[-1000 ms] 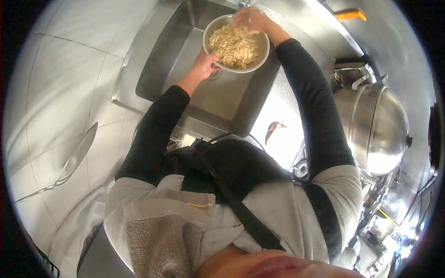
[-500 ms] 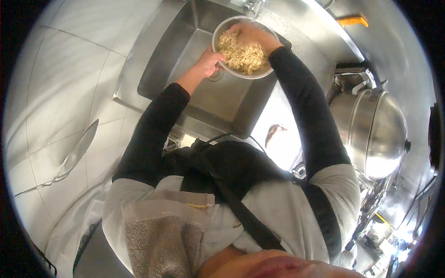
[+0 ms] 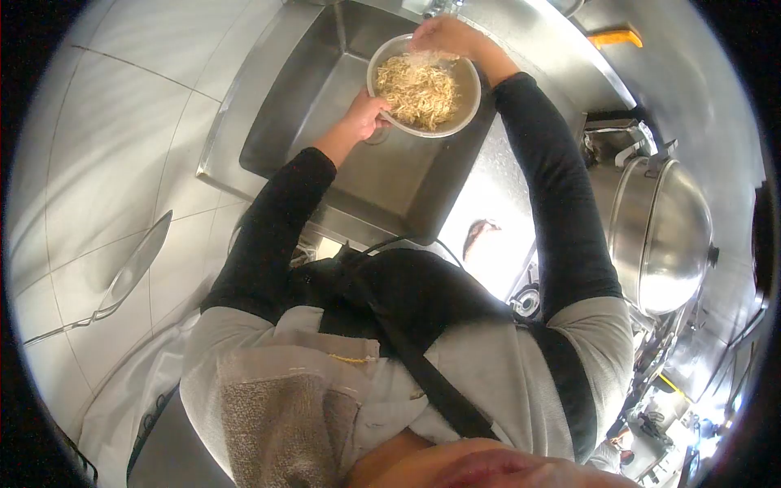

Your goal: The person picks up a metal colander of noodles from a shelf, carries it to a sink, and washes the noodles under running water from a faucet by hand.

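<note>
A round metal bowl (image 3: 468,122) is held over the sink, tilted a little. Pale yellow, thin strands (image 3: 419,89) are heaped in it; they look like bean sprouts, though the kind is not certain. My left hand (image 3: 365,115) grips the bowl's near-left rim, thumb on top and fingers beneath. Above the bowl's far rim is my right hand (image 3: 446,37), its fingers curled together and pointing down. Just under those fingertips is a whitish blur over the strands. Whatever the right fingers hold is hidden.
The steel sink (image 3: 325,106) lies below the bowl, with a tap (image 3: 443,8) behind it. To the right are a large domed steel pot (image 3: 675,236) and an orange-handled tool (image 3: 616,38). A ladle-like utensil (image 3: 134,264) is at the left by the tiled wall (image 3: 106,154).
My right hand has risen out of the strands toward the bowl's far rim. The bowl has shifted slightly left, with my left hand still on its rim.
</note>
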Demonstrator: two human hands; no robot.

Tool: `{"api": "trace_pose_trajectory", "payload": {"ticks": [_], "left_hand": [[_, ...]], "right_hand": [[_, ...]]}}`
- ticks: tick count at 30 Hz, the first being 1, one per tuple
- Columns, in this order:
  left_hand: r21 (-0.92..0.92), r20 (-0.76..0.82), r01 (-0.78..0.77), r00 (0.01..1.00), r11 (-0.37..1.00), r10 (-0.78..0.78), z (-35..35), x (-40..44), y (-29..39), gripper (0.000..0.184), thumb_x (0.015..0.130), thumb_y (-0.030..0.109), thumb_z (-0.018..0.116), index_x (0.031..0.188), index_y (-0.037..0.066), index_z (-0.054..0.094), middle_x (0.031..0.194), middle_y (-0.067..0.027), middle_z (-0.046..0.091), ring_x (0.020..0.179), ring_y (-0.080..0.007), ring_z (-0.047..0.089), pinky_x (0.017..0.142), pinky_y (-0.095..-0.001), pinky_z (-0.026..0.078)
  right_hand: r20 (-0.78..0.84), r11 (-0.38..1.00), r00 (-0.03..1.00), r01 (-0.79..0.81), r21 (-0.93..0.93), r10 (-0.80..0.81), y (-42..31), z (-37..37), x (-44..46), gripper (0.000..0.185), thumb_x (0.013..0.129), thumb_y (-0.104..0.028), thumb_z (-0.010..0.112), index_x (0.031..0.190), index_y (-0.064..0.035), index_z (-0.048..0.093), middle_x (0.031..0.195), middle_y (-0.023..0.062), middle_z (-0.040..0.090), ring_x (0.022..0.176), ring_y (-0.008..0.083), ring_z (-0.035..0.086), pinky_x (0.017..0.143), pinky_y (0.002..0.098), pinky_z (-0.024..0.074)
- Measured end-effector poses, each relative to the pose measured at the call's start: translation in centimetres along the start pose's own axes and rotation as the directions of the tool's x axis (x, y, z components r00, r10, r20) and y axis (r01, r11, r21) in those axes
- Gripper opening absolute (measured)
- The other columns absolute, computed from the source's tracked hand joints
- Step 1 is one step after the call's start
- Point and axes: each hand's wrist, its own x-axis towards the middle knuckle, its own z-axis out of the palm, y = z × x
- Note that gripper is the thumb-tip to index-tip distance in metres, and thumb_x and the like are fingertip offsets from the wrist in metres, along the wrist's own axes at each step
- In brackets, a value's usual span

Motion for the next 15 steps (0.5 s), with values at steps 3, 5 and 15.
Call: {"api": "trace_pose_trajectory", "payload": {"ticks": [3,5,15], "left_hand": [[0.015,0.034,-0.026,0.999,1.000,0.026,0.3,-0.7,0.4,0.067,0.075,-0.003,0.053,0.136,0.014,0.034,0.119,-0.0108,0.054,0.095,-0.0264,0.061,0.069,-0.0454,0.058],[0.003,0.081,-0.037,0.996,0.999,0.037,-0.2,0.2,-0.3,0.064,0.074,0.000,0.054,0.134,0.013,0.035,0.118,-0.0128,0.054,0.095,-0.0283,0.062,0.067,-0.0462,0.057],[0.016,-0.007,0.000,1.000,1.000,0.000,0.9,-0.4,0.2,0.058,0.075,-0.002,0.054,0.130,0.010,0.040,0.111,-0.0141,0.057,0.092,-0.0284,0.063,0.069,-0.0469,0.057]], "right_hand": [[0.167,0.915,0.971,-0.219,0.339,0.171,0.6,0.0,-0.9,0.025,0.091,-0.027,0.058,0.108,-0.0119,0.068,0.095,0.0043,0.068,0.079,0.0151,0.063,0.067,0.0331,0.0539],[0.121,0.891,0.899,-0.436,0.131,0.422,2.2,0.1,-0.2,0.029,0.093,-0.034,0.053,0.106,-0.0128,0.068,0.094,0.0041,0.067,0.079,0.0144,0.064,0.065,0.0349,0.0540],[0.173,0.948,0.971,0.202,-0.246,-0.162,2.0,5.1,-1.5,0.022,0.083,-0.024,0.060,0.095,-0.0096,0.072,0.083,0.0092,0.070,0.077,0.0201,0.066,0.070,0.0332,0.0519]]}}
